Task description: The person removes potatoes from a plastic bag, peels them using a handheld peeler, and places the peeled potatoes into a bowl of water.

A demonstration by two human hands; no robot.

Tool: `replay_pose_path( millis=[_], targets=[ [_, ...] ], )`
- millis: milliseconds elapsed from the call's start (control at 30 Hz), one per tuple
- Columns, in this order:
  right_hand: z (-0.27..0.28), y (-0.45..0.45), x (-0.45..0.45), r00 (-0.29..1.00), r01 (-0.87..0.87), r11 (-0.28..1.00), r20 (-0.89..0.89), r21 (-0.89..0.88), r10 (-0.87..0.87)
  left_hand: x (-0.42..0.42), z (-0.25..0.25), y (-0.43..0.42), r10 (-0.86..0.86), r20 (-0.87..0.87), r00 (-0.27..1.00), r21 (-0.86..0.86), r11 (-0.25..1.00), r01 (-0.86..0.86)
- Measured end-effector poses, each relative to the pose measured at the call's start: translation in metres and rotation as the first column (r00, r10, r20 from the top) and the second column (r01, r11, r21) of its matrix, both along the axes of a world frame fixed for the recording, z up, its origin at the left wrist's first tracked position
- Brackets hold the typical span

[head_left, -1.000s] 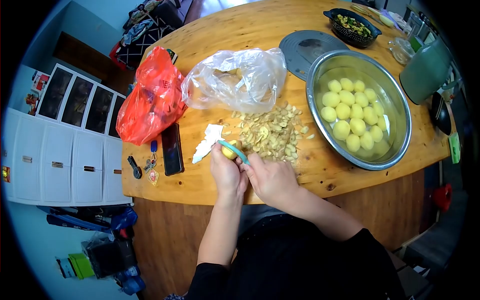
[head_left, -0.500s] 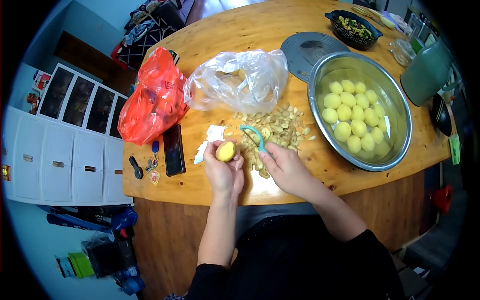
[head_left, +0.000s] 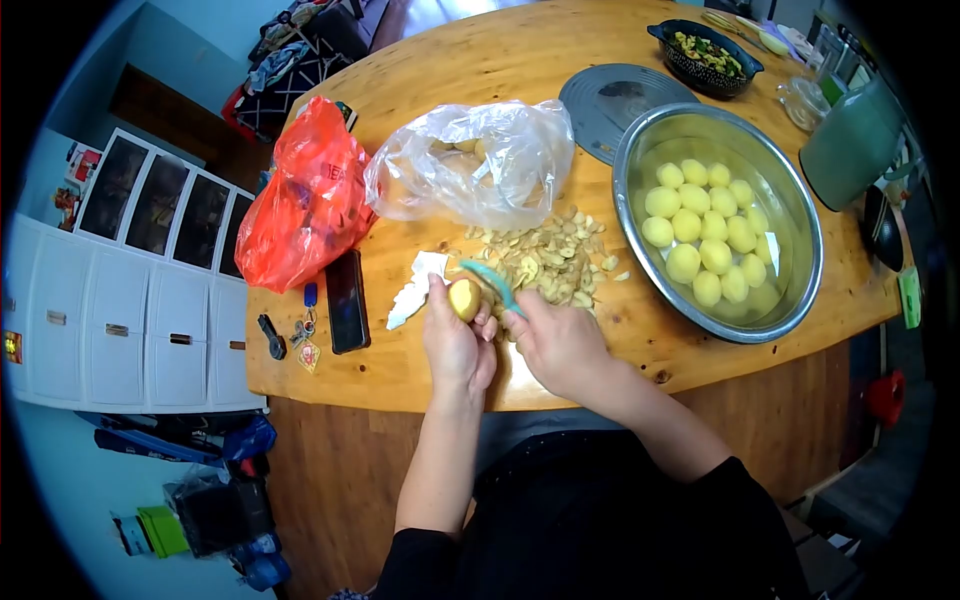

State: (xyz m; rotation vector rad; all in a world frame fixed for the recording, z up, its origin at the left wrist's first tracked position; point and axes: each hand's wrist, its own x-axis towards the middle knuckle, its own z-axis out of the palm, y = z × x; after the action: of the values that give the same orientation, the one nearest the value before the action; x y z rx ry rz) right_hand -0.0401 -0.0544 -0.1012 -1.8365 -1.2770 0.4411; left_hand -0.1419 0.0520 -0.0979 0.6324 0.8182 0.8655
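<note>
My left hand (head_left: 460, 345) is closed around a partly peeled potato (head_left: 464, 298), its pale yellow flesh facing up. In my right hand (head_left: 562, 345) is a turquoise peeler (head_left: 492, 282), gripped by the handle, with its head just above the potato. Whether the blade touches the potato I cannot tell. Behind both hands lies a heap of potato peelings (head_left: 545, 255) on the wooden table (head_left: 440, 390). To the right, a large metal basin (head_left: 622, 215) holds many peeled potatoes (head_left: 714, 225) in water.
A clear plastic bag (head_left: 410, 175) with potatoes inside and a red plastic bag (head_left: 300, 215) stand beyond my hands. A phone (head_left: 347, 302), keys (head_left: 300, 330) and crumpled white paper (head_left: 415, 290) lie left. A grey round mat (head_left: 600, 95) touches the basin's far side.
The peeler has moved left, from beside the potato to over it. My left hand has turned the potato slightly and shifted a little right.
</note>
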Motion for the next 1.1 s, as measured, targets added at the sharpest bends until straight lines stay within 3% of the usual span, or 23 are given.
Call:
replay_pose_path(
  millis=[67,267,367,467,500,600,700,1100],
  targets=[
    [-0.003,-0.002,-0.004,0.990,-0.012,0.999,0.141,0.045,0.005,0.003,0.002,-0.003,0.009,-0.014,1.000,0.033,0.999,-0.009],
    [0.002,-0.004,-0.013,0.979,-0.050,0.998,0.197,0.025,0.045,-0.001,-0.002,-0.004,0.031,-0.032,0.999,-0.003,1.000,-0.031],
    [0.003,0.003,0.002,0.988,0.052,0.990,0.153,-0.134,-0.031,-0.005,-0.001,-0.006,0.036,0.006,0.999,0.070,0.997,-0.036],
    [0.005,-0.002,0.011,1.000,-0.011,1.000,-0.009,-0.029,0.011,-0.010,0.005,0.002,-0.017,0.103,0.995,0.022,1.000,0.015],
    [0.006,-0.002,0.009,0.998,-0.018,1.000,-0.062,-0.022,0.016,-0.004,0.013,0.001,0.038,0.082,0.996,-0.043,0.998,-0.035],
    [-0.001,0.001,0.011,0.983,-0.041,0.998,-0.181,-0.042,0.032,-0.008,0.009,0.007,-0.014,0.217,0.976,-0.123,0.992,0.041],
    [-0.004,0.000,0.012,0.992,-0.010,1.000,-0.129,0.029,0.014,-0.017,-0.012,0.016,-0.115,0.257,0.960,-0.052,0.990,0.132],
    [-0.003,-0.003,0.003,0.998,0.017,0.995,-0.062,0.096,-0.011,-0.002,-0.003,0.010,0.000,0.113,0.994,-0.074,0.997,0.008]
  ],
)
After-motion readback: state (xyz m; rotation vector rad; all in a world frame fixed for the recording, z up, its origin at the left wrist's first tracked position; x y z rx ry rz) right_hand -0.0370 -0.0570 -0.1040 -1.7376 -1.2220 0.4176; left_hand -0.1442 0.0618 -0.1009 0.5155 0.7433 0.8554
